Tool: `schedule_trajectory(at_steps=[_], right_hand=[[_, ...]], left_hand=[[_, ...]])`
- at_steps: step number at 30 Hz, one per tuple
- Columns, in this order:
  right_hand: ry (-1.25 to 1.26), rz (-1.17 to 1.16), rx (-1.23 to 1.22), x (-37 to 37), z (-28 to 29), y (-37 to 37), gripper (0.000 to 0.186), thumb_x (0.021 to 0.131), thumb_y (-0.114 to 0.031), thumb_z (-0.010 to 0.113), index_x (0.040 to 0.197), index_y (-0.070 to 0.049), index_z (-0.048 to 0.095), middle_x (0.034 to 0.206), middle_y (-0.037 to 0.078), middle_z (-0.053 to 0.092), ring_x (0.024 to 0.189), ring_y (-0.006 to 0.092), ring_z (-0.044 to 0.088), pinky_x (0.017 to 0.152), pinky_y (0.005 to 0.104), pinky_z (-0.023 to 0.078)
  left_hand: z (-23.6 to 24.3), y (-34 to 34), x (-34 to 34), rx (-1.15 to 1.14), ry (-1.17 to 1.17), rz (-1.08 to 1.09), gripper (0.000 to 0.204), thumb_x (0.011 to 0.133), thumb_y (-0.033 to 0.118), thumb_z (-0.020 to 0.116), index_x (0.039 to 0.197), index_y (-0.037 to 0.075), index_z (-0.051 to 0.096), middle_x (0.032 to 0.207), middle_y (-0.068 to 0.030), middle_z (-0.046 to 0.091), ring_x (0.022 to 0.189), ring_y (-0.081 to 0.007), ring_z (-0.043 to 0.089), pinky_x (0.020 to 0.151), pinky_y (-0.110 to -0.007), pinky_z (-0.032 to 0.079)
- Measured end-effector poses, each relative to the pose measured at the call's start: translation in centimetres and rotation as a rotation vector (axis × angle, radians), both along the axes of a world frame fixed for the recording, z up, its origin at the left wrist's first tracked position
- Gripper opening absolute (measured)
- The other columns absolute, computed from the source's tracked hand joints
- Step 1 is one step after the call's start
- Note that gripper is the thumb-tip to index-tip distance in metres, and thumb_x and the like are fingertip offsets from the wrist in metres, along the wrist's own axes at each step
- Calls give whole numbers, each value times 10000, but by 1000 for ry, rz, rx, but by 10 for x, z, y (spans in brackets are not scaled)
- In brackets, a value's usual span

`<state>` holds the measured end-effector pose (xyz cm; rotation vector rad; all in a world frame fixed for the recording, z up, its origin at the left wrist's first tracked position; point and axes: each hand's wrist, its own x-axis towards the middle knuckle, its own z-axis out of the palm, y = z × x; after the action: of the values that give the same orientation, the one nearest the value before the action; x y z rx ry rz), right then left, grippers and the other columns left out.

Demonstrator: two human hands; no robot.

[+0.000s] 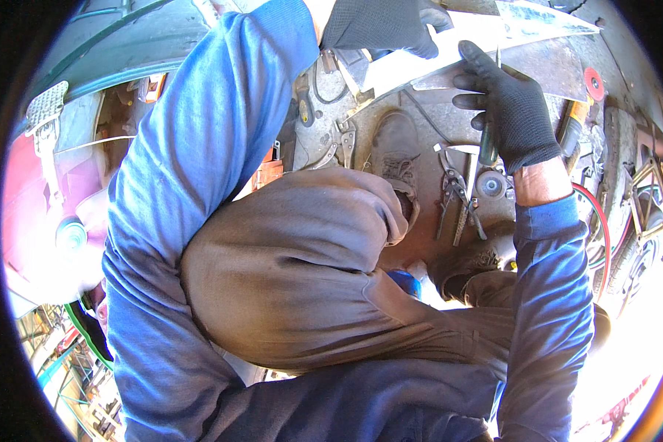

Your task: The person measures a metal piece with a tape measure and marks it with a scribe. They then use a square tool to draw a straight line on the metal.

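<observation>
The bright sheet (pixel 486 28) lies ahead of the person's knees, its narrow tip pointing right, with a darker plate (pixel 549 70) showing along its near edge. The step looks like steadying that sheet and working along it with a hand tool. To do it well, I would press the sheet flat with the left hand, keep those fingers off the tool's path — and watch the pointed tip.

The left hand (pixel 376 29) is at the sheet's left end, its fingers half curled and seemingly touching it; whether they pinch or only press, I cannot tell. The right hand (pixel 519 110) is at the sheet's near side, fingers spread and part open, with a slim dark-handled tool (pixel 488 144) running beneath them — how firmly it is gripped is hidden. A firmer wrap would likely steady it. Nearer the person than the sheet lie locking pliers (pixel 348 144) and a round disc (pixel 491 184).
</observation>
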<state>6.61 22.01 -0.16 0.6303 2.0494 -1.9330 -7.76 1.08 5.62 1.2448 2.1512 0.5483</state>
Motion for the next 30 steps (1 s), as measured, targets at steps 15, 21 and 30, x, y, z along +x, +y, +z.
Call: schedule_trajectory(at_steps=[15, 21, 30], right_hand=[[-37, 11, 7, 2, -1, 0, 650, 961, -626, 795, 1172, -11, 792, 1090, 104, 823, 843, 151, 773, 634, 271, 554], [-28, 9, 10, 2, -2, -1, 606, 966, -595, 803, 1137, -14, 792, 1053, 101, 823, 817, 155, 778, 613, 269, 556], [-49, 29, 20, 1, 0, 0, 657, 976, -625, 779, 1174, 1, 783, 1101, 111, 820, 851, 159, 773, 645, 268, 558]], left_hand=[[-11, 1, 3, -38, -25, 10, 277, 911, 247, 741, 1090, 38, 706, 948, -176, 745, 855, -278, 702, 810, -448, 546], [-9, 1, 7, 10, -1, 15, 260, 911, 257, 747, 1060, 47, 709, 904, -163, 742, 809, -286, 698, 780, -449, 546], [-10, 1, 11, -19, 43, 70, 294, 914, 266, 744, 1114, 51, 755, 970, -200, 785, 852, -332, 750, 801, -460, 566]])
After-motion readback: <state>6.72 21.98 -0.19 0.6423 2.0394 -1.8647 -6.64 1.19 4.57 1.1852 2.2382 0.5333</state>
